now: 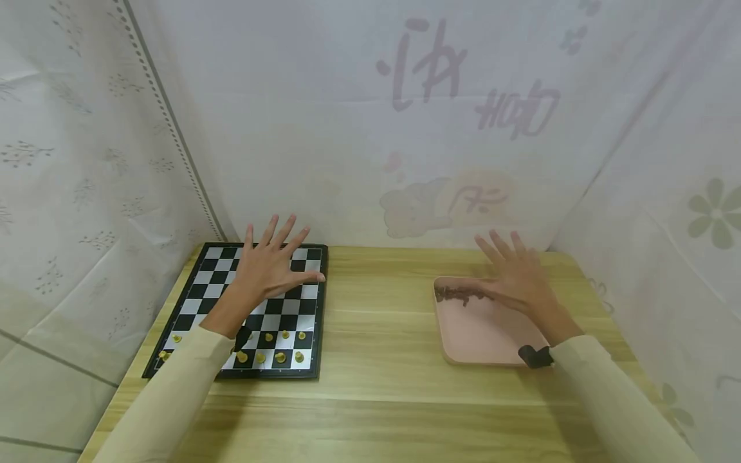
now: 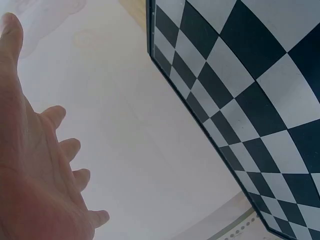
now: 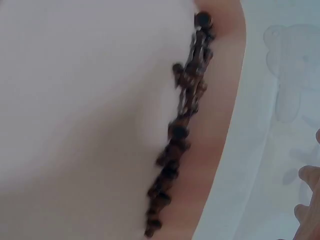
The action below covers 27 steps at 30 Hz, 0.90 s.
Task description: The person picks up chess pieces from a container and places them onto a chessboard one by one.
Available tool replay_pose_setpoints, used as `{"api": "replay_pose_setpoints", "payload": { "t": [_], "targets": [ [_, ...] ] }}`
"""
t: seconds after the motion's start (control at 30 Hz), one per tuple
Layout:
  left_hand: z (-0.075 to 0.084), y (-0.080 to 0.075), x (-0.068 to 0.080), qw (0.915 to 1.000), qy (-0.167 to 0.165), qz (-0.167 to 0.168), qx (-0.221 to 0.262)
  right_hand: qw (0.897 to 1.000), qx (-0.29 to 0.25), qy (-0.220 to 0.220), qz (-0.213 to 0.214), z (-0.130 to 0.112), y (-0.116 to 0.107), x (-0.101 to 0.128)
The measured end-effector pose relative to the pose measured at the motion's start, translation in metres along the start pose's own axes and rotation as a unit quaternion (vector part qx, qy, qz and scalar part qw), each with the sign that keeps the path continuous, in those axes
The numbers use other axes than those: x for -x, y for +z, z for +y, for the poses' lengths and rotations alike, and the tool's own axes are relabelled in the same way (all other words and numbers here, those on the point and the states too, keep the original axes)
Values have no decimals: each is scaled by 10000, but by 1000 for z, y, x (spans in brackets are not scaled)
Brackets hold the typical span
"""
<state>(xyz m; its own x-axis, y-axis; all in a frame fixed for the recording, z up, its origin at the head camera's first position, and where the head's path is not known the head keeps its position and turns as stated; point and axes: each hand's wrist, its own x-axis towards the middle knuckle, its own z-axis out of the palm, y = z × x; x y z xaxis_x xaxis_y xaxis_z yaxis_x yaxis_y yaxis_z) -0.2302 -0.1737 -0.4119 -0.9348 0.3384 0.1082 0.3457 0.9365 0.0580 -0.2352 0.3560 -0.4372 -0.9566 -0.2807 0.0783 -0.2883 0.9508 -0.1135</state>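
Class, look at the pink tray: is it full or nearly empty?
Nearly empty. The pink square plastic tray holds only a row of dark brown chess pieces along its far rim; the remaining floor is bare.

A makeshift recording booth, likely in a home: printed bedsheets [image 1: 440, 116] with flowers and cartoon bears curtain off three sides of a small wooden surface [image 1: 376, 334] bearing a chessboard [image 1: 301, 302].

1. On the white curtain [image 1: 405, 128] behind your table you see faint mirrored characters – too washed out to read.
2. Your chessboard [image 1: 220, 276] and pink tray [image 1: 480, 334] carry no lettering.
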Motion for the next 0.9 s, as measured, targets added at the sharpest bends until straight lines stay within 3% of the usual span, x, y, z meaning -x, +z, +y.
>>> {"api": "replay_pose_setpoints", "payload": {
  "t": [0.23,0.63,0.9],
  "targets": [
    [4,-4,9,9997,-71,-4,225,9993,-370,-16,-66,-29,0,-7],
    [10,-12,34,9987,-206,229,407,9954,-369,-861,208,-84,9,-15],
    [-7,-12,60,9933,-654,472,825,9891,-888,-1149,246,-125,22,-21]
  ]
}}
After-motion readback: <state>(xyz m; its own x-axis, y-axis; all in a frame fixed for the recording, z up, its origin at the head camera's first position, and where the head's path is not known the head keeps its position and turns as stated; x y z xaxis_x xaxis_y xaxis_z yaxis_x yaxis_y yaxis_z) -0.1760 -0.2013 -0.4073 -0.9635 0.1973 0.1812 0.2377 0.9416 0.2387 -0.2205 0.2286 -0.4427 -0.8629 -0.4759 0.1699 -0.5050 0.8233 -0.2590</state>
